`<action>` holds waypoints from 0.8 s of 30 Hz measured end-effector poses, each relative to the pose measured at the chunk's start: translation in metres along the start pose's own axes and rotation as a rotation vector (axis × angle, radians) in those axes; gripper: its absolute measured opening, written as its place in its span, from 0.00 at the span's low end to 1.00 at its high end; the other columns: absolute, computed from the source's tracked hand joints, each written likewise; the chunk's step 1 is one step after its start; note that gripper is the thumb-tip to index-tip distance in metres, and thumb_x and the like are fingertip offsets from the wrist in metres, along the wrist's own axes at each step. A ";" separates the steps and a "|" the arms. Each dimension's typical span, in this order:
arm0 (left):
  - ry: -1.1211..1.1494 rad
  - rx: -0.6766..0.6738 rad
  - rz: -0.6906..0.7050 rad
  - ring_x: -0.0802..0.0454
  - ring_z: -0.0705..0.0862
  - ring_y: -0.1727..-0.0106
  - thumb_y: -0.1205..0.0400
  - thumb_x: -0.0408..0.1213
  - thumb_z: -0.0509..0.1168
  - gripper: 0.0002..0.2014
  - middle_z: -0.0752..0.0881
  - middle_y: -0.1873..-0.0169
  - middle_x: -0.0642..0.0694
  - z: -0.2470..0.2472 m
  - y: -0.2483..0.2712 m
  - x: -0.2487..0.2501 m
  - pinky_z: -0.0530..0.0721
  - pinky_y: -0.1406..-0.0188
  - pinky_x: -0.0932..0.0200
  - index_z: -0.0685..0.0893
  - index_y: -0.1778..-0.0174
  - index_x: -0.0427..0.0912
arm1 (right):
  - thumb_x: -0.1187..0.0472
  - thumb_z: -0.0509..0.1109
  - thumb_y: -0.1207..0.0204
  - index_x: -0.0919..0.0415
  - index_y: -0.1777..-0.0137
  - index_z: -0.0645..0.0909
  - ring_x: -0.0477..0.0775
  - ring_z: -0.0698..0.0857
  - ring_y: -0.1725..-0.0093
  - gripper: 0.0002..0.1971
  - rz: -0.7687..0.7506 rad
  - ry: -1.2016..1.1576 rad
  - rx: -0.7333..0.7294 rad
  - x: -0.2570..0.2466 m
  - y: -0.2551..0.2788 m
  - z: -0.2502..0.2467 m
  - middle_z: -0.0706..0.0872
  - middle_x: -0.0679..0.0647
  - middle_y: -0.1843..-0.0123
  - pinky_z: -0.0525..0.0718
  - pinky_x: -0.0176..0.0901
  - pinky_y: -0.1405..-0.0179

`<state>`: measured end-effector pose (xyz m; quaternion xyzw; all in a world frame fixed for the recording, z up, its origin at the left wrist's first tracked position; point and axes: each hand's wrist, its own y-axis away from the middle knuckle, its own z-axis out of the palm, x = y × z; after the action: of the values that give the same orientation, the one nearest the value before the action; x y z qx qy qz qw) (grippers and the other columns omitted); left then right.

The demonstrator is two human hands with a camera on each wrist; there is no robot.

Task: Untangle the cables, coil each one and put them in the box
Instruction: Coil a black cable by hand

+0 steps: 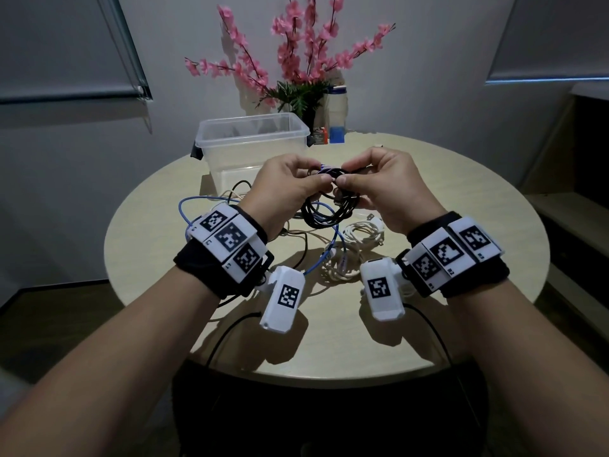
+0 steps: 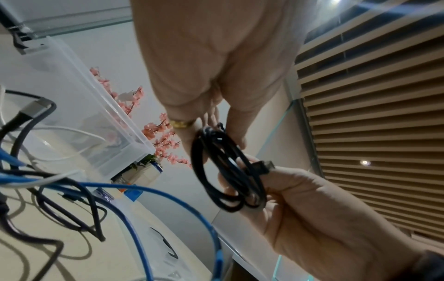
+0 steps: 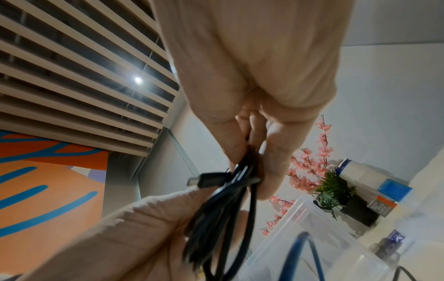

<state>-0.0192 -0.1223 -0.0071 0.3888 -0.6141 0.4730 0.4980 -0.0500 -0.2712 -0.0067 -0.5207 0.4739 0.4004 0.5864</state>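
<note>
Both hands hold a coiled black cable above the round table. My left hand pinches the coil's top from the left; my right hand pinches it from the right. In the left wrist view the left hand grips the black coil, and its plug sticks out by the right thumb. From the right wrist, the right hand holds the same coil. A clear plastic box stands open behind the hands. A blue cable and white cable lie loose below.
A grey-tipped dark cable crosses the blue cable by the box wall. Pink flowers in a pot, a white bottle and small packets stand at the table's far edge, behind the box.
</note>
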 end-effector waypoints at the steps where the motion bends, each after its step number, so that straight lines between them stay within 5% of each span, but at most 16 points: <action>1: -0.027 -0.018 0.013 0.47 0.85 0.60 0.22 0.22 0.68 0.08 0.85 0.63 0.41 0.000 -0.001 0.000 0.84 0.47 0.49 0.81 0.53 0.39 | 0.79 0.72 0.30 0.64 0.60 0.79 0.56 0.89 0.70 0.10 0.003 -0.001 -0.001 0.001 0.000 0.000 0.85 0.62 0.65 0.86 0.43 0.72; 4: -0.117 -0.090 0.043 0.48 0.84 0.58 0.21 0.22 0.67 0.09 0.86 0.62 0.42 0.000 0.000 0.000 0.83 0.42 0.47 0.84 0.54 0.41 | 0.80 0.72 0.30 0.65 0.61 0.80 0.60 0.88 0.66 0.10 -0.019 -0.011 0.014 0.001 0.000 0.000 0.85 0.64 0.65 0.89 0.47 0.67; 7: -0.234 -0.125 0.057 0.47 0.82 0.58 0.19 0.26 0.65 0.08 0.86 0.60 0.40 0.000 0.000 -0.002 0.82 0.47 0.46 0.85 0.55 0.45 | 0.81 0.71 0.30 0.67 0.59 0.80 0.56 0.88 0.70 0.09 -0.021 -0.049 0.003 0.001 0.000 0.000 0.85 0.63 0.67 0.88 0.44 0.69; 10: -0.303 -0.156 0.033 0.51 0.80 0.60 0.16 0.28 0.59 0.11 0.85 0.62 0.44 0.000 -0.002 -0.004 0.79 0.55 0.57 0.83 0.58 0.46 | 0.81 0.71 0.30 0.69 0.57 0.80 0.56 0.88 0.70 0.09 -0.002 -0.082 -0.036 0.002 0.000 0.001 0.85 0.66 0.65 0.89 0.45 0.68; 12: -0.282 -0.176 -0.014 0.54 0.79 0.60 0.14 0.29 0.57 0.12 0.83 0.63 0.47 -0.001 -0.001 -0.004 0.76 0.59 0.65 0.82 0.58 0.45 | 0.81 0.71 0.30 0.69 0.56 0.80 0.56 0.88 0.69 0.08 0.002 -0.093 -0.053 0.002 0.001 0.002 0.85 0.65 0.65 0.88 0.44 0.68; 17: -0.103 -0.248 -0.113 0.55 0.78 0.58 0.13 0.33 0.56 0.08 0.81 0.59 0.46 -0.006 0.001 -0.009 0.73 0.55 0.61 0.80 0.51 0.40 | 0.80 0.70 0.29 0.67 0.57 0.80 0.59 0.88 0.63 0.09 -0.003 -0.118 -0.083 0.000 -0.001 0.001 0.86 0.64 0.61 0.90 0.54 0.56; 20: 0.076 -0.263 -0.148 0.54 0.79 0.57 0.13 0.37 0.56 0.08 0.81 0.70 0.53 -0.006 0.002 -0.008 0.72 0.54 0.58 0.79 0.52 0.41 | 0.79 0.70 0.28 0.65 0.57 0.81 0.57 0.88 0.62 0.09 0.012 -0.103 -0.074 -0.001 -0.002 0.000 0.87 0.62 0.60 0.89 0.54 0.54; 24: 0.050 -0.268 -0.091 0.59 0.71 0.71 0.11 0.41 0.52 0.13 0.75 0.75 0.53 -0.004 0.001 -0.004 0.67 0.64 0.60 0.80 0.49 0.39 | 0.78 0.69 0.26 0.64 0.54 0.82 0.52 0.87 0.66 0.08 0.018 -0.098 -0.069 -0.001 -0.001 -0.002 0.86 0.58 0.64 0.89 0.49 0.60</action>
<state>-0.0184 -0.1181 -0.0114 0.3342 -0.6409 0.3733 0.5815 -0.0493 -0.2732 -0.0054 -0.5164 0.4350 0.4467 0.5870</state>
